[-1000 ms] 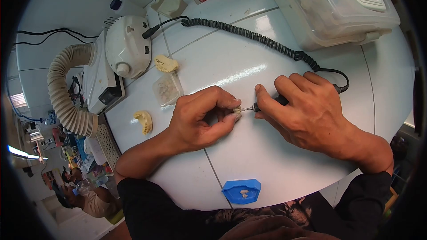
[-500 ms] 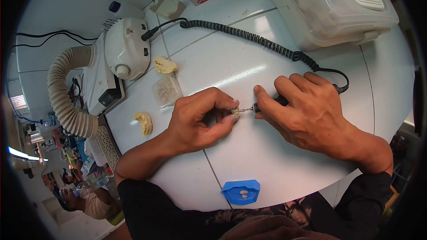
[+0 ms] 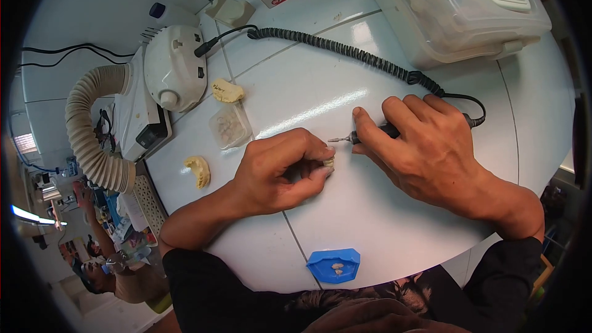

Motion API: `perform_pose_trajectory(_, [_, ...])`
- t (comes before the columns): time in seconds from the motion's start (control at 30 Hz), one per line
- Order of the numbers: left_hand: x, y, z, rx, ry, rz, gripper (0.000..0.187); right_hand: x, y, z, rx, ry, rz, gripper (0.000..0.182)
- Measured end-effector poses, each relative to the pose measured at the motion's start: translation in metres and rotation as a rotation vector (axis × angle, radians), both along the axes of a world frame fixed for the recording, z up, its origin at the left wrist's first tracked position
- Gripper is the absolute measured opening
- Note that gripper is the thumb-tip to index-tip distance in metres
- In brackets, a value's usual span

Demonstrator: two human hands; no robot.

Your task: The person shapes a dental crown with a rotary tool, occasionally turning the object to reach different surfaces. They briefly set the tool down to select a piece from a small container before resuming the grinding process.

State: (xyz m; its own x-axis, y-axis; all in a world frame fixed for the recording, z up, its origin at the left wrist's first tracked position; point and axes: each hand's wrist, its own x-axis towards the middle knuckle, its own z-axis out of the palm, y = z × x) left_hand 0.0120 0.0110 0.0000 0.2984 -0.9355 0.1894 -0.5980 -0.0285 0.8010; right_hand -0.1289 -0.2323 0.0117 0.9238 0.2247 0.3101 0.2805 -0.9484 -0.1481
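Between the thumb and fingertips of my left hand (image 3: 277, 169) is a small yellowish dental piece (image 3: 329, 162), mostly hidden by the fingers. My right hand (image 3: 422, 148) is closed round a black rotary handpiece (image 3: 388, 130). Its thin metal bur (image 3: 338, 140) points left, just above the piece and apart from it. From the handpiece a coiled black cord (image 3: 333, 44) runs to a white control unit (image 3: 176, 68). Left of my left hand lie a yellow plaster dental model (image 3: 198, 171), a second model (image 3: 228, 91) and a small clear box (image 3: 231, 126) with pale bits inside.
A blue tray (image 3: 316, 265) with small pale pieces stands near the front edge. At the back right is a large translucent lidded case (image 3: 444, 18). A ribbed hose (image 3: 80, 123) curves at the left. Beyond the table sits another person (image 3: 132, 277), one arm raised.
My right hand has lifted the bur slightly up and away from the dental piece, which it was touching or very near. My left hand has barely shifted. The other person's arm has risen.
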Motion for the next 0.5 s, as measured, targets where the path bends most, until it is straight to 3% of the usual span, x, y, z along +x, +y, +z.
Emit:
perform_pose_trajectory(0.1, [-0.0052, 0.0032, 0.0029, 0.105, 0.159, 0.144, 0.026, 0.0005, -0.0039, 0.0004, 0.049, 0.011, 0.007, 0.028])
perform_pose_trajectory(0.5, [-0.0039, 0.0033, -0.0049, 0.009, 0.153, 0.155, 0.021, -0.0015, -0.0041, -0.0007, 0.092, 0.009, 0.051, 0.033])
